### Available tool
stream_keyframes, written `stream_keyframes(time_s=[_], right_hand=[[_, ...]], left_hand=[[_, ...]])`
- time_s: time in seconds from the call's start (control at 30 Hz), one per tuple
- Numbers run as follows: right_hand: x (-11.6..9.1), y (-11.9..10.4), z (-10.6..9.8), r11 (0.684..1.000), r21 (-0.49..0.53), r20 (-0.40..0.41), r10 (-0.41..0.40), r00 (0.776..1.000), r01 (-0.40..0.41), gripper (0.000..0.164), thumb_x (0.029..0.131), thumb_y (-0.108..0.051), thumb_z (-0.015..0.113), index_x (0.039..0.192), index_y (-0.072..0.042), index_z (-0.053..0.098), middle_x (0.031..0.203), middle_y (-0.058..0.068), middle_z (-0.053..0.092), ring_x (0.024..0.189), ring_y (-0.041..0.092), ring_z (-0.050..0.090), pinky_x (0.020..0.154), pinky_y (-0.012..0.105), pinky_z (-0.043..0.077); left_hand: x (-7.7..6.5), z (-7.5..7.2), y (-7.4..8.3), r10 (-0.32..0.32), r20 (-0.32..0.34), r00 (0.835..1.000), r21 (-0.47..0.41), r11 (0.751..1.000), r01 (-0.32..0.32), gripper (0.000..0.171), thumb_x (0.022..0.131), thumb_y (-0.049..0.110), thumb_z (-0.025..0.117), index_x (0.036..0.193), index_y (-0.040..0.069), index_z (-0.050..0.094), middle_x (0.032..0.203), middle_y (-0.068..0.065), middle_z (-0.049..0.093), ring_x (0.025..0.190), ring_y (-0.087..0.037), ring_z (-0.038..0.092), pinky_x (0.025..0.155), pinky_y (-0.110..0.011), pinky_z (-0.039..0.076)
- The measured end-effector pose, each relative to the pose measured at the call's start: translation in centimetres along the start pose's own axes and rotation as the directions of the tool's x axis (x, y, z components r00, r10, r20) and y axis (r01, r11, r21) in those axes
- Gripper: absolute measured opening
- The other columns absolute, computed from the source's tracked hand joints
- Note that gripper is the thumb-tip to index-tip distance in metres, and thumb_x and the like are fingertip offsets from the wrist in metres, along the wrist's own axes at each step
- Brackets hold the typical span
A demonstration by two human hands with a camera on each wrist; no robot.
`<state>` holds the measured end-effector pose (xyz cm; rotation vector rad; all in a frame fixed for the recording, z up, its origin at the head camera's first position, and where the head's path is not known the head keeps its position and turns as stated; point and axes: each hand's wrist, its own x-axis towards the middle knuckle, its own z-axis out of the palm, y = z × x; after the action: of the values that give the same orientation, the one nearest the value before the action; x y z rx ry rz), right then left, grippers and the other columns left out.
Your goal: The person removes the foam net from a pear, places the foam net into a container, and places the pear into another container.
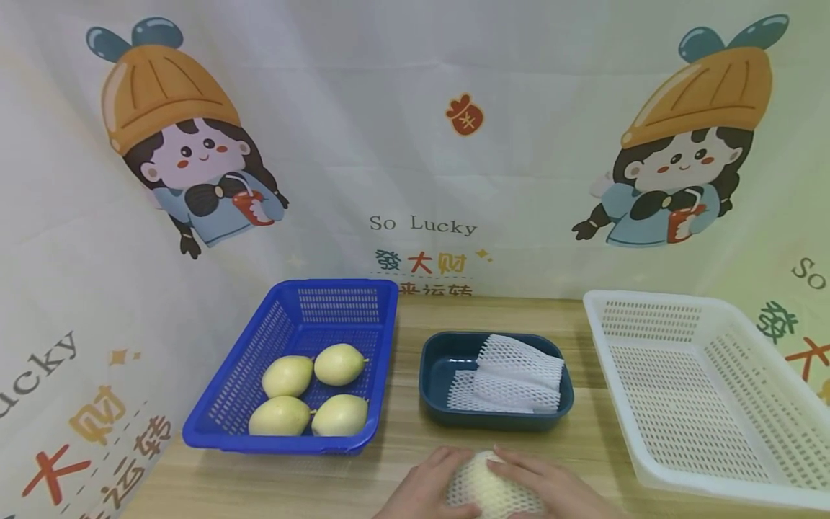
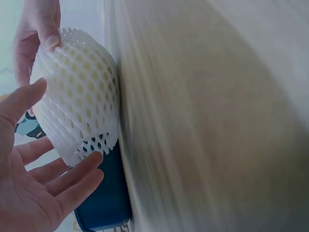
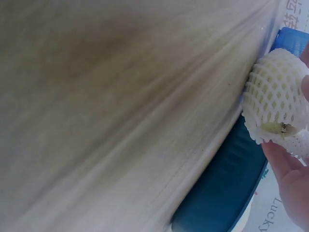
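A pale yellow pear (image 1: 488, 484) in a white foam net sleeve (image 2: 79, 92) is between both hands at the front of the table. My right hand (image 1: 558, 490) grips the sleeved pear from the right. My left hand (image 1: 431, 486) is on the other side, its spread fingers touching the net's end, where the sleeve is hollow. In the right wrist view, the pear's stem spot (image 3: 284, 128) shows at the net's opening. Beyond the hands sits a dark teal tray (image 1: 433, 412) containing flat white foam nets (image 1: 519, 375).
A blue basket (image 1: 217, 429) at left contains several bare pears (image 1: 340, 364). On the right stands a white basket (image 1: 616, 382). All stand on a wooden table (image 1: 402, 432) before a printed cloth backdrop (image 1: 363, 144).
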<state>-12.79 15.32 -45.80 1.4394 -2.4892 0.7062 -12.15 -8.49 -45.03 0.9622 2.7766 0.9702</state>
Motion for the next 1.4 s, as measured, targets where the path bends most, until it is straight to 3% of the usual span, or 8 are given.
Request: stream_keyframes(time_s=[0.17,0.37,0.5,0.6,0.73,0.93,1.13,1.4], right_hand=[[-0.1,0.1,0.2,0.997,-0.004,-0.088,-0.079,0.993,0.079,0.049,0.083,-0.028,0.061,0.127,-0.012,0.048,0.126,0.010,0.047,0.107,0.022,0.050,0.077,0.035,0.047],[0.1,0.2,0.5,0.985,-0.065,-0.213,-0.173,0.962,0.162,0.040,0.079,-0.025,0.066,0.115,-0.010,0.058,0.119,0.006,0.054,0.104,0.018,0.053,0.085,0.022,0.041],[0.2,0.1,0.5,0.974,-0.108,-0.256,-0.222,0.941,0.200,0.036,0.078,-0.024,0.067,0.110,-0.008,0.061,0.113,0.007,0.057,0.100,0.020,0.055,0.084,0.022,0.042],[0.2,-0.2,0.5,0.983,-0.113,-0.234,-0.165,0.958,0.142,0.040,0.079,-0.027,0.066,0.114,-0.010,0.057,0.116,0.006,0.055,0.100,0.019,0.055,0.079,0.026,0.045],[0.0,-0.6,0.6,0.996,-0.093,-0.130,0.005,0.992,-0.017,0.059,0.078,-0.042,0.062,0.128,-0.015,0.046,0.130,0.005,0.043,0.105,0.021,0.051,0.073,0.034,0.048],[-0.4,-0.6,0.9,0.987,-0.029,0.059,0.162,0.985,-0.160,0.070,0.079,-0.052,0.055,0.138,-0.022,0.031,0.136,0.011,0.034,0.110,0.024,0.047,0.074,0.038,0.047],[-0.6,-0.3,1.1,0.998,-0.045,-0.048,0.036,0.998,-0.038,0.065,0.080,-0.043,0.059,0.134,-0.014,0.038,0.131,0.015,0.041,0.106,0.022,0.051,0.075,0.035,0.048],[-0.7,-0.2,1.1,0.994,-0.087,-0.201,-0.086,0.976,0.070,0.055,0.078,-0.034,0.064,0.125,-0.009,0.050,0.123,0.009,0.050,0.102,0.019,0.054,0.081,0.021,0.043]], left_hand=[[0.0,0.2,0.0,-0.019,0.028,0.999,-0.071,0.997,0.021,0.063,0.075,0.045,0.064,0.125,0.011,0.046,0.118,0.000,0.047,0.103,-0.013,0.048,0.084,-0.031,0.042],[0.0,0.8,0.1,0.113,-0.061,0.992,0.023,0.993,-0.112,0.065,0.074,0.038,0.068,0.124,0.004,0.045,0.115,-0.004,0.049,0.103,-0.015,0.049,0.083,-0.029,0.043],[0.2,0.8,0.5,0.086,-0.052,0.995,0.034,0.996,-0.084,0.067,0.073,0.038,0.069,0.124,0.003,0.044,0.115,-0.005,0.049,0.103,-0.015,0.049,0.083,-0.029,0.043],[0.2,0.7,0.7,0.056,-0.043,0.997,0.030,0.998,-0.055,0.066,0.073,0.039,0.069,0.124,0.004,0.044,0.115,-0.004,0.049,0.102,-0.014,0.049,0.082,-0.029,0.043],[0.2,0.7,0.7,0.059,-0.052,0.997,0.044,0.997,-0.056,0.066,0.074,0.039,0.069,0.124,0.005,0.045,0.114,-0.004,0.050,0.102,-0.014,0.050,0.081,-0.028,0.044],[0.2,1.0,0.6,0.081,-0.064,0.995,0.065,0.995,-0.077,0.065,0.074,0.040,0.068,0.124,0.005,0.045,0.115,-0.004,0.050,0.103,-0.015,0.050,0.081,-0.029,0.044],[0.2,1.0,0.7,0.081,-0.058,0.995,0.076,0.994,-0.077,0.067,0.074,0.042,0.067,0.126,0.006,0.044,0.119,-0.005,0.048,0.108,-0.017,0.046,0.085,-0.032,0.042],[0.1,1.1,0.8,0.129,-0.098,0.987,0.094,0.988,-0.120,0.067,0.074,0.042,0.067,0.125,0.006,0.044,0.120,-0.007,0.047,0.109,-0.019,0.045,0.086,-0.033,0.041]])
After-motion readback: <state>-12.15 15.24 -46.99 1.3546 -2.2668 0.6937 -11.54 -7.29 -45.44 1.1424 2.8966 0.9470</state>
